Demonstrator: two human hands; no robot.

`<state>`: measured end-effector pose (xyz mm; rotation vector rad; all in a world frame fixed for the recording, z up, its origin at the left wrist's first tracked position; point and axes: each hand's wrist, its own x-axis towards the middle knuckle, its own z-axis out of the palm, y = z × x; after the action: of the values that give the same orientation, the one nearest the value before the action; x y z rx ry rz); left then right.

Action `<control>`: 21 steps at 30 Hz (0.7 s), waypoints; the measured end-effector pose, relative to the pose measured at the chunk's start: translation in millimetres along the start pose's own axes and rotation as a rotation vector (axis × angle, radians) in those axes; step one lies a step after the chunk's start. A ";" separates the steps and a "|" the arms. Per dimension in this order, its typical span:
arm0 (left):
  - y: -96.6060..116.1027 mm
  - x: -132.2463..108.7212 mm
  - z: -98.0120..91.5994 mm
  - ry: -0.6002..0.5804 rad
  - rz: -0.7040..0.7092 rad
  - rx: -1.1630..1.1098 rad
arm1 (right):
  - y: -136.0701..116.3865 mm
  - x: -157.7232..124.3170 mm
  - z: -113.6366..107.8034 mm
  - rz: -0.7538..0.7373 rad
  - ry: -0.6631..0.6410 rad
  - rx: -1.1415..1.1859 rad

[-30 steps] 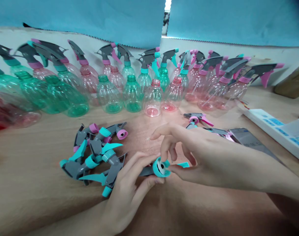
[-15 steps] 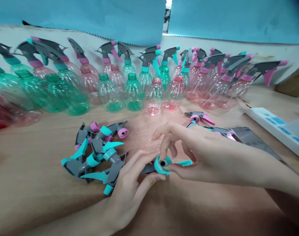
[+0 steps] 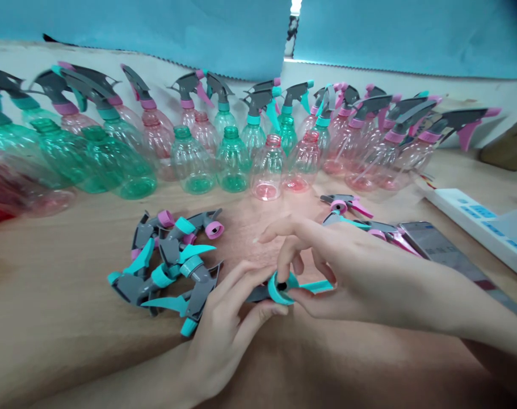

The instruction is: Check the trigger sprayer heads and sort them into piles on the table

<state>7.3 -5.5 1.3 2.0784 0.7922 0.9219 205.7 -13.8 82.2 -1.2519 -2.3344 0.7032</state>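
My left hand grips a grey trigger spray head with a turquoise collar, the collar's open end facing me. The thumb and index finger of my right hand are pinched at that opening, with a fingertip dipping inside the ring. Whatever small thing they may hold there is hidden. The turquoise trigger sticks out to the right beneath my right hand. Left of my hands lies a pile of loose spray heads in grey with turquoise or pink parts.
Several open green bottles and clear pink bottles stand behind my hands, with capped spray bottles along the wall. More spray heads, a phone and a white power strip lie at right.
The view has shifted slightly. The collar has tipped a little, and my right fingertip stays at its opening. Both hands keep nearly the same place.
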 end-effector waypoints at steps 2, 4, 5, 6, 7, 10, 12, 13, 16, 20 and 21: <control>0.1 -0.7 -0.2 0.005 0.014 0.025 | -0.4 0.1 1.3 -0.019 0.021 0.003; 0.9 -1.7 -0.7 0.001 0.037 0.041 | 0.3 0.1 1.3 -0.038 0.013 0.009; 1.4 -2.1 -0.9 -0.010 0.047 0.045 | 0.9 -0.2 0.8 -0.045 0.005 0.008; 1.7 -2.4 -1.2 -0.019 0.058 0.045 | 1.4 -0.8 0.0 -0.047 -0.006 0.001; 1.9 -2.5 -1.3 -0.028 0.066 0.043 | 1.6 -1.8 -0.9 -0.044 -0.015 -0.016; 1.6 -1.7 -1.3 -0.030 0.038 0.033 | -0.1 -6.5 -2.7 -0.008 -0.007 -0.138; 0.9 -0.8 -0.8 -0.015 -0.003 0.023 | -2.9 -9.5 -2.4 0.006 0.029 -0.222; 0.5 -0.4 -0.6 -0.012 -0.019 0.018 | -4.4 -10.6 -1.8 0.005 0.050 -0.245; -0.6 -0.4 -0.1 0.008 -0.034 0.017 | -7.6 -10.8 0.0 -0.016 0.040 -0.222; -1.3 -1.9 -0.4 0.013 -0.054 0.033 | -6.2 -5.9 -0.4 -0.059 -0.005 -0.129; -1.5 -2.0 -0.4 0.009 -0.056 0.034 | -5.0 -4.5 -1.2 -0.072 -0.008 -0.117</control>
<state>5.5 -6.1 -0.4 2.0722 0.8718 0.8942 205.4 -19.7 85.6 -1.2089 -2.4446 0.5558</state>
